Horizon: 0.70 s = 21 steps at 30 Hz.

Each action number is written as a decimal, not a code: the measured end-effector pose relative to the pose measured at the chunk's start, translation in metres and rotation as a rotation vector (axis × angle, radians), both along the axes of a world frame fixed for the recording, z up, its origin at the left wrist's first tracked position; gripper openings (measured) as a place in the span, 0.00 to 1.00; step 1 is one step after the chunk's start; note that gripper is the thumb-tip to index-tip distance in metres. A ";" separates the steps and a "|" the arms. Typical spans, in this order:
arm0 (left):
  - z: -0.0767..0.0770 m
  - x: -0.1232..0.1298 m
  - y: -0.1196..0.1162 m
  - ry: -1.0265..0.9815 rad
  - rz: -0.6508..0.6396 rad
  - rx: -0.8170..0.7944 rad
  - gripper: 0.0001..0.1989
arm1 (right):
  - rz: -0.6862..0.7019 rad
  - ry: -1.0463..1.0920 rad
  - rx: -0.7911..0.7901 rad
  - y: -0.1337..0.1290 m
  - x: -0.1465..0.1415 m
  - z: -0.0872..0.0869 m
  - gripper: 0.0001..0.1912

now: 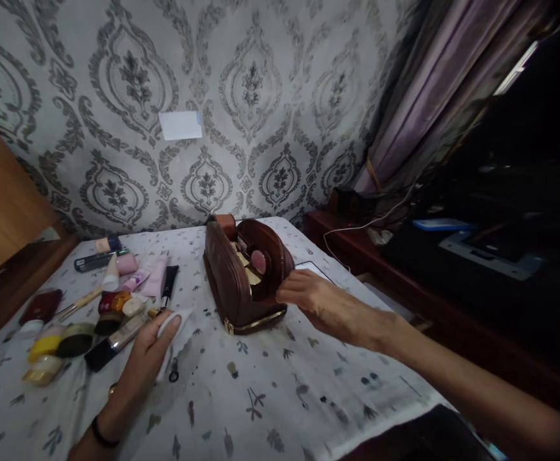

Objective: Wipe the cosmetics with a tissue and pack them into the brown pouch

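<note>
A brown zip bag (227, 282) stands open on the patterned cloth, with a pink round item (258, 261) and gold-coloured items inside. My right hand (309, 296) is at the bag's right edge, its fingers closed together against the rim; whatever they may hold is hidden. Left of the bag, my left hand (152, 349) pinches a white cloth or tissue (168, 326) between thumb and fingers, beside a spread of cosmetics. A black tube (169, 282) and a dark-capped bottle (114, 342) lie close to that hand.
Jars, tubes and bottles cover the left of the table (241, 410). A phone (316, 269) lies behind my right hand. A white cable (357, 227) runs along the dark red furniture (323, 224) at the right. A wooden panel (11, 192) stands at the left.
</note>
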<state>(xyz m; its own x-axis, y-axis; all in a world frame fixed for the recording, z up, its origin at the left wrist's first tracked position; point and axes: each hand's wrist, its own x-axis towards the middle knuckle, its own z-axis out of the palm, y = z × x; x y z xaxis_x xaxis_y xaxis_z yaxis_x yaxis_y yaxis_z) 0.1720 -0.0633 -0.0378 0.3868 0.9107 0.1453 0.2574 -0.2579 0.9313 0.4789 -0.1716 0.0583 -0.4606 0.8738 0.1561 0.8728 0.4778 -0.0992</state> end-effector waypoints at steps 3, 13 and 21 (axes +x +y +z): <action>-0.003 -0.001 0.001 0.004 0.015 -0.019 0.21 | -0.010 0.101 0.067 -0.012 -0.003 -0.016 0.23; -0.010 -0.002 0.004 -0.034 0.025 -0.066 0.20 | -0.059 0.299 0.330 -0.022 -0.001 -0.041 0.20; -0.006 0.002 0.002 -0.050 0.013 -0.005 0.18 | -0.024 0.438 0.517 -0.014 -0.039 -0.042 0.16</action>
